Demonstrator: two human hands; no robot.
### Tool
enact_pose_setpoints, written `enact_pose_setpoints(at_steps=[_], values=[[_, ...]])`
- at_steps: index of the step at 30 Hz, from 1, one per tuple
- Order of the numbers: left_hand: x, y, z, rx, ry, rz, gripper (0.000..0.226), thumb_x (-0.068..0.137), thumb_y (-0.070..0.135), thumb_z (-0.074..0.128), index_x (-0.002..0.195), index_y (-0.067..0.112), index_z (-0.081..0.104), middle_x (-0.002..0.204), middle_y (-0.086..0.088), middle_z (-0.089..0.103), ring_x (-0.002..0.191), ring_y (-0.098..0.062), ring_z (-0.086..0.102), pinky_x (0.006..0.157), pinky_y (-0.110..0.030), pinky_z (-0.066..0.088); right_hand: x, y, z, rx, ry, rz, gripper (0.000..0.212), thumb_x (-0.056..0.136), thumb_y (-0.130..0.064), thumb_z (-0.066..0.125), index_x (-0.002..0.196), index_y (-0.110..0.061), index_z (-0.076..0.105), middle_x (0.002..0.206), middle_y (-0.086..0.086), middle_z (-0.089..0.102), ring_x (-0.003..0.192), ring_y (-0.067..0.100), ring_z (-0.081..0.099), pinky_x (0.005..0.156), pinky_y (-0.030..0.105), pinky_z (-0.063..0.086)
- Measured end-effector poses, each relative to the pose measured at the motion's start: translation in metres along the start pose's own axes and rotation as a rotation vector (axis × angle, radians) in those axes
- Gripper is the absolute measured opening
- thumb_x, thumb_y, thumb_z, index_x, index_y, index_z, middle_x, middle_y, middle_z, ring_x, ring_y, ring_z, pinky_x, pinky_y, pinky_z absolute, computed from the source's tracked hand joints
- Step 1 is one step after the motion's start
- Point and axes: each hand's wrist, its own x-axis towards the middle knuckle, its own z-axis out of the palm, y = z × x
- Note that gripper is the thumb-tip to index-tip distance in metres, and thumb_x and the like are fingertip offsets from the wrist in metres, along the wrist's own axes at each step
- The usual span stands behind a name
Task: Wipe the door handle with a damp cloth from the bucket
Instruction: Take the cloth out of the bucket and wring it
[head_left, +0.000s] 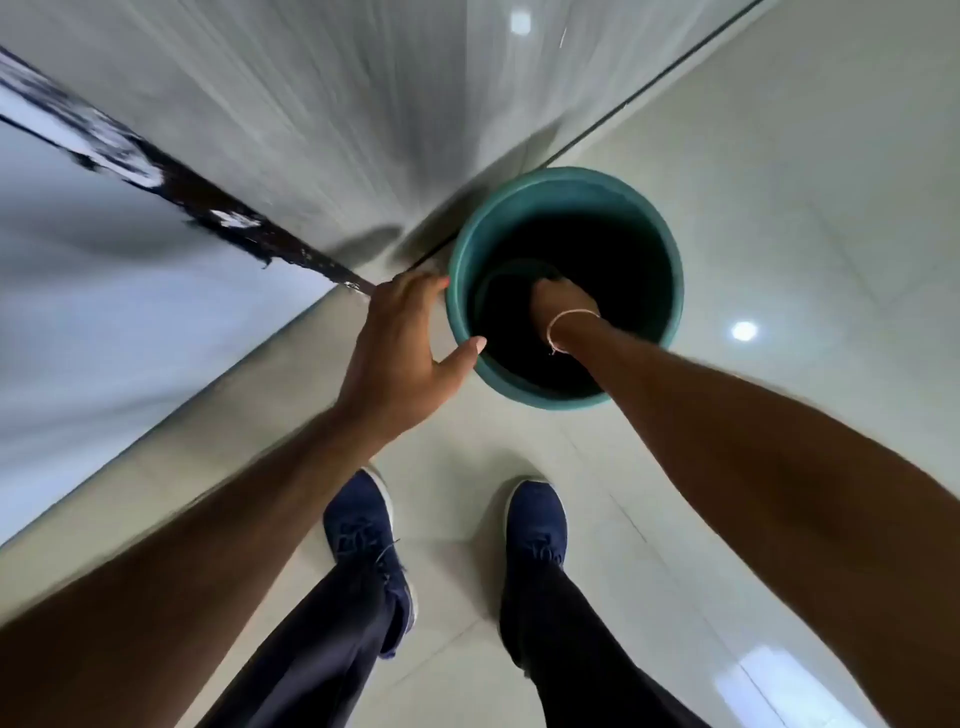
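Note:
A teal bucket (647, 218) stands on the tiled floor against the foot of the door. My right hand (558, 301) reaches down into its dark inside, with its fingers hidden in the shadow; a thin bracelet circles the wrist. A dim curved shape lies by that hand, too dark to name. My left hand (402, 343) rests at the bucket's left rim, thumb touching the edge and fingers spread. No cloth and no door handle show in the head view.
A grey door or wall panel (322, 119) rises beyond the bucket, with a dark chipped edge strip (208, 202) running diagonally on the left. My two blue shoes (535, 525) stand on the glossy pale floor tiles (779, 234) just below the bucket.

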Motion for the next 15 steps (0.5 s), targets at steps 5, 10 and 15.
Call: enact_pose_setpoints(at_steps=[5, 10, 15], values=[[-0.006, -0.013, 0.014, -0.029, -0.034, -0.002, 0.07, 0.09, 0.043, 0.077, 0.147, 0.007, 0.056, 0.152, -0.007, 0.054, 0.144, -0.026, 0.049, 0.116, -0.047, 0.049, 0.035, 0.0, 0.027, 0.034, -0.076, 0.002, 0.045, 0.118, -0.015, 0.032, 0.156, 0.001, 0.051, 0.163, 0.027, 0.047, 0.154, 0.04, 0.044, 0.13, 0.039, 0.028], [-0.006, -0.007, 0.017, -0.023, -0.028, -0.034, 0.071, 0.091, 0.043, 0.076, 0.149, 0.009, 0.055, 0.154, -0.007, 0.051, 0.145, -0.025, 0.048, 0.115, -0.047, 0.05, 0.058, 0.003, 0.049, 0.049, -0.022, 0.056, 0.049, 0.118, -0.022, 0.031, 0.16, -0.002, 0.046, 0.169, 0.024, 0.04, 0.159, 0.04, 0.035, 0.133, 0.041, 0.023], [-0.009, 0.006, 0.017, 0.013, -0.027, -0.087, 0.072, 0.089, 0.044, 0.075, 0.147, 0.007, 0.054, 0.154, -0.007, 0.049, 0.143, -0.026, 0.051, 0.115, -0.04, 0.05, 0.055, 0.004, 0.052, -0.005, -0.049, 0.018, 0.05, 0.118, -0.021, 0.034, 0.161, 0.001, 0.042, 0.171, 0.022, 0.037, 0.16, 0.039, 0.033, 0.134, 0.043, 0.022]])
